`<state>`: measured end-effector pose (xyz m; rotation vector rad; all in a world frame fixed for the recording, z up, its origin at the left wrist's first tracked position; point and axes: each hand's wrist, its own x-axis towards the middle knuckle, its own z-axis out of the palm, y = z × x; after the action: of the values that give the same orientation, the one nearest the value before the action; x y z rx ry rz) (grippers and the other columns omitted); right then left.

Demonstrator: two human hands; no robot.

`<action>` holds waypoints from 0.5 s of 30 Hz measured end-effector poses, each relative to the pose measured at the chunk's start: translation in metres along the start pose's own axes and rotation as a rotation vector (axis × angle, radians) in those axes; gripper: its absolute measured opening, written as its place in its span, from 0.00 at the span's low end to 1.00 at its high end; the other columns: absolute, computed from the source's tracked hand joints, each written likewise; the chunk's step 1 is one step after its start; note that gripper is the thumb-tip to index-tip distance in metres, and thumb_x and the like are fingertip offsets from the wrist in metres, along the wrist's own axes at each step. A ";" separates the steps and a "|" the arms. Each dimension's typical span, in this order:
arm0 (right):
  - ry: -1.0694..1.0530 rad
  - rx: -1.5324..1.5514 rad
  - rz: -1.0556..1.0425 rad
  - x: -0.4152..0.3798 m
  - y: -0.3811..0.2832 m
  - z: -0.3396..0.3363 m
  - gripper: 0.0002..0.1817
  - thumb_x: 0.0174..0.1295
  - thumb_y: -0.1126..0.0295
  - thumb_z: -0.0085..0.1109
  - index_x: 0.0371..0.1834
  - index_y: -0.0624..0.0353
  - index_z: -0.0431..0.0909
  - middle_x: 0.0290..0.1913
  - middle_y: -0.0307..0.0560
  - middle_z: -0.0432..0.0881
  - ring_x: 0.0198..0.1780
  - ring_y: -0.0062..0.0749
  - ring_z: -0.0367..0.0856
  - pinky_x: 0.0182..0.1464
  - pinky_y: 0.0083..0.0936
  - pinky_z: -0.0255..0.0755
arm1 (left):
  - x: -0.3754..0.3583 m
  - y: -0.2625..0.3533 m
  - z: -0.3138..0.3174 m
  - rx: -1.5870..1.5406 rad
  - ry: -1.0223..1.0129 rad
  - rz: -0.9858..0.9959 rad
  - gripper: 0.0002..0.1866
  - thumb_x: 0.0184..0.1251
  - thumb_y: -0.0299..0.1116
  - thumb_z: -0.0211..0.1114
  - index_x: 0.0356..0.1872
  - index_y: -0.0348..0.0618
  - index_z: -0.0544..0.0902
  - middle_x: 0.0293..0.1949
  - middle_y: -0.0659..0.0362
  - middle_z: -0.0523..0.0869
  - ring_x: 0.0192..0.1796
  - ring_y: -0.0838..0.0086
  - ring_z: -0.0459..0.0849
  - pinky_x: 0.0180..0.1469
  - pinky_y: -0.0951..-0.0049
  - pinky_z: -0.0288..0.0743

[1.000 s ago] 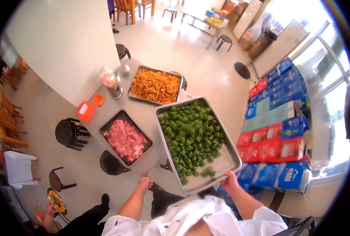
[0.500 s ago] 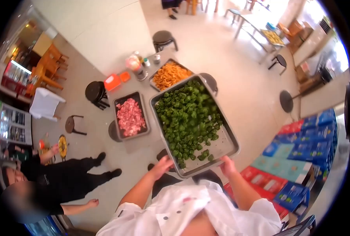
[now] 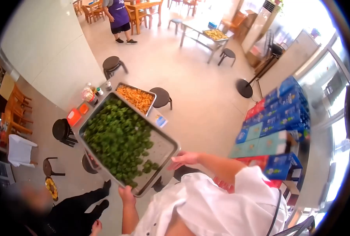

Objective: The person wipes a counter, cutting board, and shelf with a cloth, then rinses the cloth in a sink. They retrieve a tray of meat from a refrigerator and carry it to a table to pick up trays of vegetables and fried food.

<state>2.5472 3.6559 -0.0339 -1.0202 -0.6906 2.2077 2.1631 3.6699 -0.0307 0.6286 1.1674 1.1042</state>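
A large metal tray of dark green leafy clumps is in front of me, tilted across the view above the table. My left hand grips its near edge, thumb by the rim. Against the right-hand corner is my right hand, its fingers reaching along the outer side and partly hidden. Just beyond the far rim sits a smaller tray of orange-brown strips. The tray of pink meat is almost wholly covered by the big tray.
Red-orange boxes and bottles stand at the table's left end. Dark stools surround it. Blue and red cartons are stacked on the right. A person in black is at lower left; another in a purple apron stands far off.
The big tray has swung left and turned, now hiding the meat tray. Both hands moved with it, and the view has rotated. A person in a purple apron shows more fully.
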 end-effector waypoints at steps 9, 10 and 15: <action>0.614 -0.327 0.342 0.097 -0.015 -0.189 0.16 0.67 0.58 0.60 0.44 0.61 0.83 0.41 0.48 0.86 0.35 0.31 0.84 0.36 0.26 0.81 | -0.024 0.004 -0.025 0.042 0.245 -0.013 0.27 0.54 0.19 0.54 0.59 0.29 0.72 0.52 0.53 0.81 0.51 0.65 0.84 0.55 0.68 0.78; 0.649 -0.247 0.298 0.134 -0.001 -0.235 0.16 0.65 0.57 0.63 0.42 0.60 0.84 0.37 0.48 0.85 0.37 0.31 0.84 0.36 0.26 0.80 | -0.028 -0.002 -0.018 0.050 0.284 -0.014 0.27 0.54 0.19 0.54 0.59 0.29 0.72 0.52 0.53 0.81 0.51 0.65 0.84 0.55 0.68 0.78; 0.756 -0.148 0.190 0.290 -0.089 -0.259 0.13 0.63 0.60 0.64 0.40 0.58 0.81 0.32 0.43 0.79 0.31 0.29 0.78 0.32 0.26 0.75 | -0.038 0.004 0.061 -0.083 0.591 -0.121 0.31 0.52 0.21 0.58 0.63 0.36 0.70 0.52 0.52 0.81 0.51 0.62 0.83 0.51 0.61 0.82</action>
<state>2.6291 3.9728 -0.2621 -1.9067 -0.4131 1.7125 2.2194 3.6454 0.0069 0.1571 1.6268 1.2674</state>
